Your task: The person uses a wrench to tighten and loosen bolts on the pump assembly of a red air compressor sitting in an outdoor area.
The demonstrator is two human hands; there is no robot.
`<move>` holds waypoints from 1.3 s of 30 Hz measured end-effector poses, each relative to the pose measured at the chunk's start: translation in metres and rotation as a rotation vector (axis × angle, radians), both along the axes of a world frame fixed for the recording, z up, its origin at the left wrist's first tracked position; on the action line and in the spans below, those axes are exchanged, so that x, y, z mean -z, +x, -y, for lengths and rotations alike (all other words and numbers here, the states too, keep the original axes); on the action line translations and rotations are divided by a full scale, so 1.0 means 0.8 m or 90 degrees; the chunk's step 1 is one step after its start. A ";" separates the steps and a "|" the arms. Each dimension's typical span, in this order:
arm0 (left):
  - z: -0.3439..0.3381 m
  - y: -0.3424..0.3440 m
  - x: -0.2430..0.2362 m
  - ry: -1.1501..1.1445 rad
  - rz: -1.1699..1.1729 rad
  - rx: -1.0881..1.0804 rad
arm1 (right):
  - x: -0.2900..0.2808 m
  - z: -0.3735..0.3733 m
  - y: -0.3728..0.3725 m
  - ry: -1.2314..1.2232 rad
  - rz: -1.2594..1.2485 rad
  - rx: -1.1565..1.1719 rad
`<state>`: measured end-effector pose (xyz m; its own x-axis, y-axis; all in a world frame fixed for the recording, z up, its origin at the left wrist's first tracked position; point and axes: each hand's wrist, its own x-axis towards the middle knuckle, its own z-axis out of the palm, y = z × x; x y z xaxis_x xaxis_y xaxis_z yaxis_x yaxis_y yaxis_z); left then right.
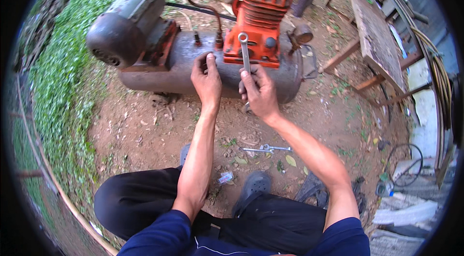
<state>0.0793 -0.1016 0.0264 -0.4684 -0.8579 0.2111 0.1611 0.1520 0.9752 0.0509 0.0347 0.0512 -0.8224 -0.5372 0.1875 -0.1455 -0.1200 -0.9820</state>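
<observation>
My right hand (261, 91) is closed round a combination wrench (245, 55), its ring end pointing up in front of the orange compressor pump head (266, 9). The wrench's lower end shows partly below my fist. My left hand (208, 79) is raised before the dark cylindrical air tank (186, 75), thumb up and apart from the loosely bent fingers, with nothing visible in it. The pump sits on the tank's right part, and a grey electric motor (128, 21) is mounted on the left. A curved copper-coloured pipe (217, 12) runs from the pump down to a tank fitting.
More wrenches (266, 149) lie on the dirt ground between my feet and the tank. A round gauge (303, 34) sticks up at the tank's right end. A tilted wooden bench (374, 34) stands at the right, near coiled hoses (437, 72). Green plants (63, 72) cover the left side.
</observation>
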 end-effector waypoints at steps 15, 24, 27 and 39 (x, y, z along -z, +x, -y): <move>0.037 -0.021 -0.053 -0.241 0.269 0.177 | 0.027 0.054 0.002 0.089 0.125 -0.074; 0.045 -0.028 -0.044 -0.211 0.284 0.158 | 0.015 0.055 -0.002 0.101 0.230 -0.137; 0.046 -0.030 -0.046 -0.180 0.309 0.173 | 0.006 0.057 -0.003 0.088 0.276 -0.156; 0.066 -0.038 -0.056 -0.218 0.394 0.232 | 0.012 0.095 0.009 0.027 0.433 -0.201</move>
<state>0.0489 -0.1540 0.0711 -0.8253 -0.5629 0.0454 -0.2975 0.5017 0.8123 0.0579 -0.0415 0.0417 -0.5553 -0.7623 -0.3326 0.5298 -0.0160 -0.8480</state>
